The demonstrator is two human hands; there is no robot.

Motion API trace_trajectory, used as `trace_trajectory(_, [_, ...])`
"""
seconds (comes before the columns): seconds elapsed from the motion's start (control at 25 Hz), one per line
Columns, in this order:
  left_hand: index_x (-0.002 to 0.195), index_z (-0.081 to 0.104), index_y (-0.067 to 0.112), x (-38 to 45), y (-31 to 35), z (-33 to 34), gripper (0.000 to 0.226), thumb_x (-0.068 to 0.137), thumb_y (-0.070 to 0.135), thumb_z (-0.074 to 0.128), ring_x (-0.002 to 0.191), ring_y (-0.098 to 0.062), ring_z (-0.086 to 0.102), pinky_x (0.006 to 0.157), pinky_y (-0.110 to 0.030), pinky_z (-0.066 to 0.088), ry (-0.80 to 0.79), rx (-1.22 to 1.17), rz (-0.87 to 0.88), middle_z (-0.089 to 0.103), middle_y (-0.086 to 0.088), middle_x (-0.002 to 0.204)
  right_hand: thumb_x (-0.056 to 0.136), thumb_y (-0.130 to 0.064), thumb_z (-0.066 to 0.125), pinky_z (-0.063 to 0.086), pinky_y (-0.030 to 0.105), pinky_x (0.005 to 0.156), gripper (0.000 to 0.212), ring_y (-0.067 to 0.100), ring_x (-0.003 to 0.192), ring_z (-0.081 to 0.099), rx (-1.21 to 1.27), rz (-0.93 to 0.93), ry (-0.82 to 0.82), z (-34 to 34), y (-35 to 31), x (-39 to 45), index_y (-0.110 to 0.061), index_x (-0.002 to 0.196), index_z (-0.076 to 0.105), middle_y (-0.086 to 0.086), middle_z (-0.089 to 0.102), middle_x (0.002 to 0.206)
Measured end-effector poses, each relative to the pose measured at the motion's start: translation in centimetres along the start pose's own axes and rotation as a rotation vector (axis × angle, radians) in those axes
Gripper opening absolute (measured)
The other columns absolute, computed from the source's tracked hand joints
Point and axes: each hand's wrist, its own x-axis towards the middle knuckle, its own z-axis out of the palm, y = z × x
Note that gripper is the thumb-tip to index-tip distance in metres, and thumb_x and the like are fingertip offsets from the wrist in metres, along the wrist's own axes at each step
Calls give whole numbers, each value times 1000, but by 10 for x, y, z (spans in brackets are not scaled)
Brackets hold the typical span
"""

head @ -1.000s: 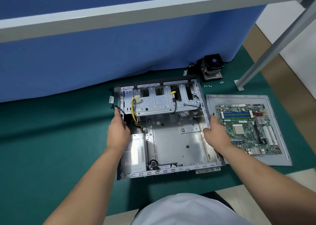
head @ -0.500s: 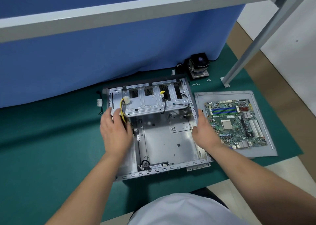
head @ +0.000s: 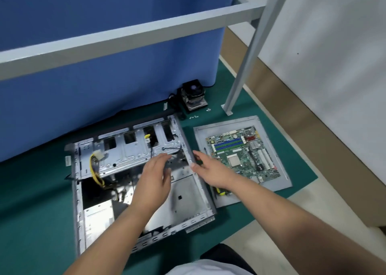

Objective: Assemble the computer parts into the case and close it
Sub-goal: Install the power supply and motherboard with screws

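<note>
Open computer case (head: 189,191) flat on green counter (head: 33,201), left hand (head: 155,176) inside, fingers loosely spread, empty, right hand (head: 211,170) over right wall, fingers extended, motherboard (head: 243,152) on side panel (head: 273,180) just right of case

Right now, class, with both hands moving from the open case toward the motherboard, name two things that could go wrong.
1. The motherboard lies loose on the grey side panel; the right hand, reaching over the case wall, could knock or slide it.
2. The yellow cables trail loose inside the case, where the left hand hovers; a board lowered in might trap them.
</note>
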Motion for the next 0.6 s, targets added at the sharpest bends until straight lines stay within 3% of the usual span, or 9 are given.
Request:
trace_trajectory(0.12, [137,55,28,32,63,33,35,102,24,55,114,7,54,94,-9,39,-117,-302,-99,58,21,130,102,-50,51,44,44,113,61,21,133,53,2,58,197,-60,43,-3,-28,157,34,2,43,158])
trace_trajectory(0.2, [131,58,29,52,99,62,30,101,25,58,108,8,58,85,-7,42,-243,-477,-251,62,20,125,103,-41,55,43,43,113,57,26,133,53,-61,173,314,-93,85,-7,-20,154,40,6,46,155])
trace_trajectory(0.36, [127,60,27,71,133,125,28,99,25,61,113,-12,60,103,-39,51,-422,-664,-588,62,9,124,103,-32,55,43,43,110,62,35,135,48,-121,473,301,-125,170,-14,-11,157,32,17,36,157])
trace_trajectory(0.48, [139,53,25,69,135,159,40,99,24,61,118,-15,54,107,-40,47,-480,-683,-768,55,6,136,104,-32,53,45,47,109,64,40,133,49,-125,588,242,-120,212,-15,-8,157,26,19,30,157])
trace_trajectory(0.6, [149,44,26,63,131,180,51,100,24,59,132,-20,47,113,-39,39,-495,-640,-829,46,3,151,104,-34,52,41,49,109,62,42,136,41,-158,573,284,-107,231,-9,-8,156,30,19,33,154])
